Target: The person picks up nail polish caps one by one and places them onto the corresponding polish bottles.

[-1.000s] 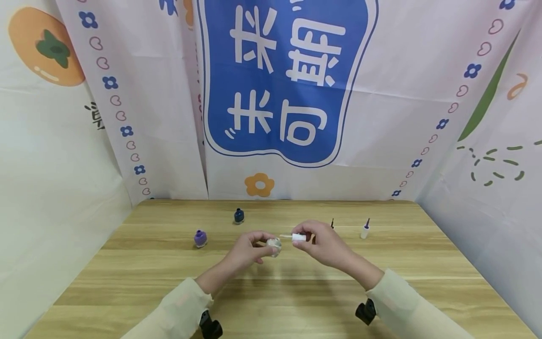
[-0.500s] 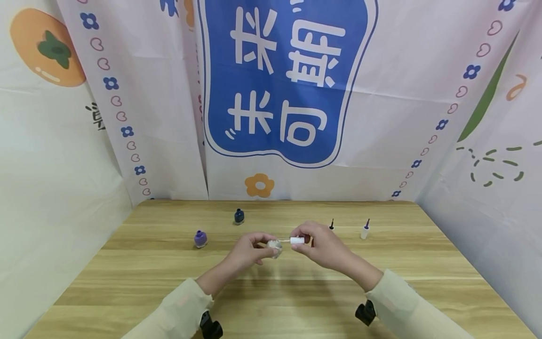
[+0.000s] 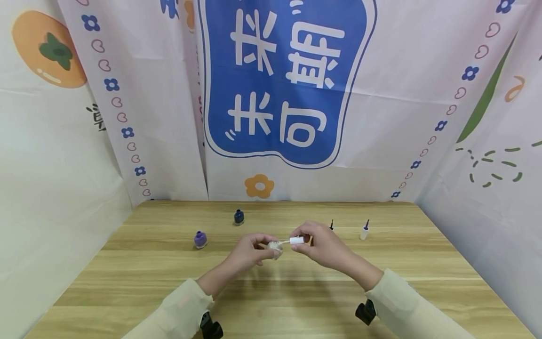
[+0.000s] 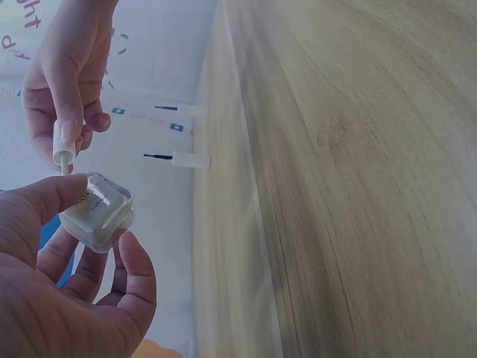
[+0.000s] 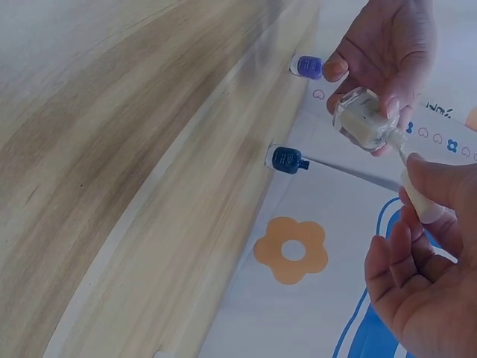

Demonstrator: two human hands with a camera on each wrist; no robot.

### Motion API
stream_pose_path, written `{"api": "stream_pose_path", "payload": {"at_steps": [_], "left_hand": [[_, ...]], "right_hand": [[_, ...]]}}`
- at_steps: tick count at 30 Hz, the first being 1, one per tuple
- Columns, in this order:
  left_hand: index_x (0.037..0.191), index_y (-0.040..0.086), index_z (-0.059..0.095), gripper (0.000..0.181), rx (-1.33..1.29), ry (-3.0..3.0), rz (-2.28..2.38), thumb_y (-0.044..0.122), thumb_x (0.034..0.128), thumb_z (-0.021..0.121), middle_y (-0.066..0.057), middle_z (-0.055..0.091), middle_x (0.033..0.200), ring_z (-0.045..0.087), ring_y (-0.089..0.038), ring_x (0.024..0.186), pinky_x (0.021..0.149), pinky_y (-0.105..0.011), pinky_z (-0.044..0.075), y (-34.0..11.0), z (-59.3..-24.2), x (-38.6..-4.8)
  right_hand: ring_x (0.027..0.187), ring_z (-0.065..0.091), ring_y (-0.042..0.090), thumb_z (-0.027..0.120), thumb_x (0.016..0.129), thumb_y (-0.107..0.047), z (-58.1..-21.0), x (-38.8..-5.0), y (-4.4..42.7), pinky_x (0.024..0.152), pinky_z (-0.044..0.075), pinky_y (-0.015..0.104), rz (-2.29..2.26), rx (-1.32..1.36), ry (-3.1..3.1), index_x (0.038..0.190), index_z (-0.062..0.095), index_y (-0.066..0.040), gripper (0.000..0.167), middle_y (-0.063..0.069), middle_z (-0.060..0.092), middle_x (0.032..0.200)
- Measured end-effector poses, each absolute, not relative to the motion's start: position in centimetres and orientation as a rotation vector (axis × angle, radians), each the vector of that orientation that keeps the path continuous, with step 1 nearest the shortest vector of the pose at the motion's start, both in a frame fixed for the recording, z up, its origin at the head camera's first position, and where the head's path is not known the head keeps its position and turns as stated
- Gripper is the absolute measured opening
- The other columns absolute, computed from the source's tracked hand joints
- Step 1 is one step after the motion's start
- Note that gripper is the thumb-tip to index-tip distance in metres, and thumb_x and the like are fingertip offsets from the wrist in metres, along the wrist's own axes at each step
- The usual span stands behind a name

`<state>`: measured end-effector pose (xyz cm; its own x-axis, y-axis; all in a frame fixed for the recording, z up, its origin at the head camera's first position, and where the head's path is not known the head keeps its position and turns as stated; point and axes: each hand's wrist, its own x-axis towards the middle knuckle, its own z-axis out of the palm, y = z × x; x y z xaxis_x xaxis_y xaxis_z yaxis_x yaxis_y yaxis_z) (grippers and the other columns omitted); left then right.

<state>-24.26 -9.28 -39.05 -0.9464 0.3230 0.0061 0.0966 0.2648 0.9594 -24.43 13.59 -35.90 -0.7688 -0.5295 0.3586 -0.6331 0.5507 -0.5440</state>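
Observation:
My left hand [image 3: 254, 249] holds a clear glass nail polish bottle [image 4: 100, 212] with pale contents, tilted so its neck faces my right hand. Between the thumb and fingers of my right hand [image 3: 319, 242] is a white brush cap [image 5: 421, 198]. Its thin brush stem reaches the bottle's mouth in the right wrist view; whether the tip is inside, I cannot tell. Both hands are raised above the wooden table [image 3: 271, 301].
A purple polish bottle [image 3: 200, 239] and a dark blue one [image 3: 239, 217] stand uncapped at the left. Two white caps stand brush-up at the right, one a purple-tipped brush cap [image 3: 364, 230], the other a dark-tipped brush cap [image 4: 190, 159]. Printed cloth [image 3: 381, 141] surrounds the table.
A second ago the brush stood slightly apart from the bottle. My right hand has since moved a little left and down, bringing the brush to the bottle's mouth.

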Motion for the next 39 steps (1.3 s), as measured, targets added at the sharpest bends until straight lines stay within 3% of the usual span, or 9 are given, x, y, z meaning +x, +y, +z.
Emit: {"api": "stream_pose_path", "payload": {"at_steps": [23,28,39], "left_hand": [[0.11,0.005,0.069,0.028,0.452,2.292,1.747,0.019,0.0862,0.075,-0.005,0.064,0.1,0.061,-0.019,0.084,0.068,-0.037,0.053,-9.4,-39.3,-24.2],[0.109,0.006,0.069,0.027,0.454,2.291,1.746,0.019,0.0859,0.075,-0.006,0.063,0.1,0.06,-0.019,0.084,0.067,-0.034,0.052,-9.3,-39.3,-24.2],[0.11,0.005,0.069,0.029,0.468,2.29,1.743,0.02,0.0856,0.075,-0.005,0.064,0.101,0.06,-0.019,0.084,0.066,-0.035,0.053,-9.1,-39.3,-24.1]], "right_hand": [[0.074,0.054,0.016,0.074,0.088,-0.017,-36.3,-24.6,13.0,0.063,0.05,0.029,1.321,0.945,-2.651,0.095,0.068,-0.016,0.01,-0.005,0.059,0.084],[0.076,0.056,0.017,0.074,0.088,-0.017,-36.5,-24.6,12.7,0.063,0.051,0.029,1.451,0.906,-2.657,0.097,0.068,-0.011,0.012,0.0,0.06,0.087],[0.079,0.056,0.02,0.069,0.089,-0.003,-35.4,-23.2,11.6,0.064,0.049,0.025,1.693,0.771,-2.641,0.101,0.066,0.001,0.013,0.004,0.061,0.088]]}}
